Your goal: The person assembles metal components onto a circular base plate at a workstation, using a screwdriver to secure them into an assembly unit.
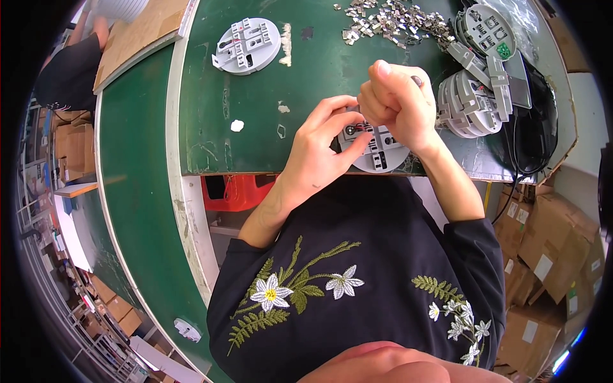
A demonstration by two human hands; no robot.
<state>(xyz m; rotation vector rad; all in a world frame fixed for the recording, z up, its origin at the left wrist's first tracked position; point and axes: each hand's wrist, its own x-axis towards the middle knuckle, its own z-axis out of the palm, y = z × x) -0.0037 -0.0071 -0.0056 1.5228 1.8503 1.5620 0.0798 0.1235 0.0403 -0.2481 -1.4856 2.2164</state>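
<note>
The left hand [319,143] clasps a round grey plastic base plate [377,150] at its left rim, thumb and fingers closed on it, holding it at the near edge of the green worktable [268,108]. Just above the plate, the right hand [399,102] is curled shut with fingertips pinched together over the plate's top; whether a small part sits between them cannot be told, as the fingers hide it. The plate shows slotted sockets and a short red wire near its upper left.

The step in hand looks like fitting a small piece into the plate's sockets. The next move would call for a steady left hold and a fine, well-aimed press from the right fingertips.

Right of the plate, close by, leans a stack of matching grey plates [466,102], with another single plate [488,29] farther up. Up and beyond the plate lies a scatter of small metal clips [393,22]. Well to the upper left of the plate rests one more grey plate [248,45]. Brown cartons [549,255] stand down to the right of it.
</note>
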